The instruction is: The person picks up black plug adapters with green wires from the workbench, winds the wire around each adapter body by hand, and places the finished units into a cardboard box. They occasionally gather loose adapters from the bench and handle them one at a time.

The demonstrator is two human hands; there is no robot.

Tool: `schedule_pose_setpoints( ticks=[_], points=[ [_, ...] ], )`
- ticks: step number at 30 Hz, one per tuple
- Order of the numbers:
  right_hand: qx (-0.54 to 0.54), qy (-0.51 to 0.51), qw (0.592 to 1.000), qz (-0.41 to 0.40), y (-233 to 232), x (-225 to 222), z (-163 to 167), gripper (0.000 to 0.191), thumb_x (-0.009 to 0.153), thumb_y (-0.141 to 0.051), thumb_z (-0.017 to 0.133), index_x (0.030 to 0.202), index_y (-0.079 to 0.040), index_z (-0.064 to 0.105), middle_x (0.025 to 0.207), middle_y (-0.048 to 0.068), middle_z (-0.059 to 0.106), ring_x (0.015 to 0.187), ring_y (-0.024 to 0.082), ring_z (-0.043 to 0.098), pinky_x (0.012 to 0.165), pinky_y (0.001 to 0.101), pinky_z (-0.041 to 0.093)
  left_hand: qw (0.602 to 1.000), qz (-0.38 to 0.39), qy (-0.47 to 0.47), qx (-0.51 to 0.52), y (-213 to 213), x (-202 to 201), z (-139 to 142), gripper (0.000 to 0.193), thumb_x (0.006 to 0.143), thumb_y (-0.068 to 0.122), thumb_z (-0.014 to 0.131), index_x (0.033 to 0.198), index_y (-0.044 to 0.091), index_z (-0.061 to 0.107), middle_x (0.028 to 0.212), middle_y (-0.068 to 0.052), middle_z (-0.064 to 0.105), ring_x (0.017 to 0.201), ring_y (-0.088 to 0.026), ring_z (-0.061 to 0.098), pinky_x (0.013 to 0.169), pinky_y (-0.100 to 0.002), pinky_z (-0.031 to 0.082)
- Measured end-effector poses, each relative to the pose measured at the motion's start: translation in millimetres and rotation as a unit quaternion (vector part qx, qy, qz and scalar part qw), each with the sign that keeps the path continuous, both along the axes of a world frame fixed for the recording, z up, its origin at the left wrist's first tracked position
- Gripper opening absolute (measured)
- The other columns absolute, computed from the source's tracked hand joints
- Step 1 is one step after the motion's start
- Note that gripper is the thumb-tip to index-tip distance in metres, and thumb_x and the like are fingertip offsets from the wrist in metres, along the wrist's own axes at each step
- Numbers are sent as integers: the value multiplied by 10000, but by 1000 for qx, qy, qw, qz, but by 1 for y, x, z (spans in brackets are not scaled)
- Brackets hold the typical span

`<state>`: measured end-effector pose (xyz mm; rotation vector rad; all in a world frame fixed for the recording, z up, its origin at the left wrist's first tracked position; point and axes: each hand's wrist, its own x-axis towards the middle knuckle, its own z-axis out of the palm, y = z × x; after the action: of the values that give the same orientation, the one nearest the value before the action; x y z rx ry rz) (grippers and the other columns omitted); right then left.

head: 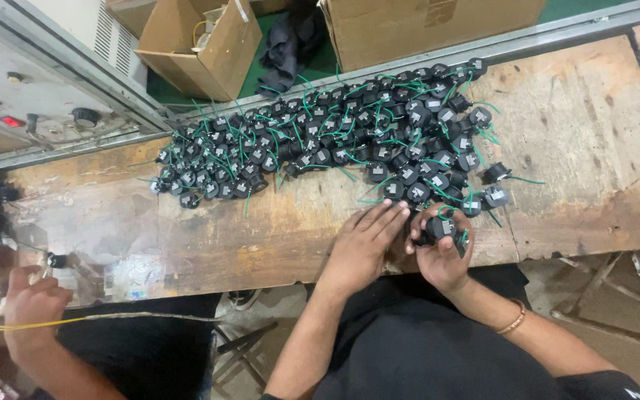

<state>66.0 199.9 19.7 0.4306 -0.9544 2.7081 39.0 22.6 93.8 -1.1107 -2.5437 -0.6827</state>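
A long heap of small round black parts with green wires (335, 133) lies across the worn wooden bench (579, 126). My right hand (442, 255) is at the bench's near edge, curled around one black part with a green wire (440, 227). My left hand (361, 248) lies flat beside it, palm down, fingers stretched toward the heap's near edge and touching nothing I can make out. A few loose black parts (494, 194) lie just beyond my right hand.
At the left, another person's hands (31, 300) work with a yellow cord (9, 323). A grey machine panel with red displays (9, 104) stands far left. Cardboard boxes (201, 44) sit on the green floor beyond the bench's metal rail.
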Motion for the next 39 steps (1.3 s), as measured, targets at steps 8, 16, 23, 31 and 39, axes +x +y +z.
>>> schedule_pose_setpoints(
  ticks=[8, 16, 23, 31, 39],
  points=[
    [35, -18, 984, 174, 8, 0, -8, 518, 958, -330, 800, 1297, -38, 539, 1153, 120, 517, 1010, 256, 586, 737, 393, 578, 908, 203, -205, 304, -25, -4, -29, 199, 898, 71, 700, 1082, 95, 772, 1136, -78, 720, 974, -246, 717, 817, -409, 596],
    [-44, -150, 936, 317, 5, -14, -15, 678, 952, -175, 749, 1516, -98, 380, 1383, 131, 522, 1261, 306, 605, 1022, 551, 560, 730, -73, -323, 598, -34, 12, -17, 175, 991, 60, 633, 1119, 32, 748, 1268, -144, 732, 1294, -300, 644, 1182, -439, 474],
    [-32, -204, 914, 349, 14, -17, -15, 759, 942, -31, 712, 1574, -132, 304, 1395, 93, 519, 1195, 257, 625, 943, 481, 589, 903, 100, -120, 399, 8, 7, 4, 226, 807, -54, 792, 1014, 29, 753, 1103, -110, 741, 1089, -268, 667, 965, -377, 533],
    [-37, -200, 899, 389, 14, -17, -16, 756, 951, 5, 697, 1584, -128, 307, 1366, 134, 551, 1143, 266, 648, 857, 426, 622, 920, 78, 12, 383, -3, 27, -6, 206, 875, -113, 691, 1032, 20, 695, 1041, -94, 755, 950, -266, 765, 845, -351, 620],
    [-34, -186, 921, 340, 12, -12, -17, 796, 894, 23, 730, 1559, -126, 318, 1335, 117, 561, 1173, 267, 631, 977, 470, 572, 938, 35, 17, 344, -9, 29, -7, 217, 801, -10, 788, 994, -7, 689, 1134, -174, 728, 1009, -306, 728, 876, -366, 593]
  ],
)
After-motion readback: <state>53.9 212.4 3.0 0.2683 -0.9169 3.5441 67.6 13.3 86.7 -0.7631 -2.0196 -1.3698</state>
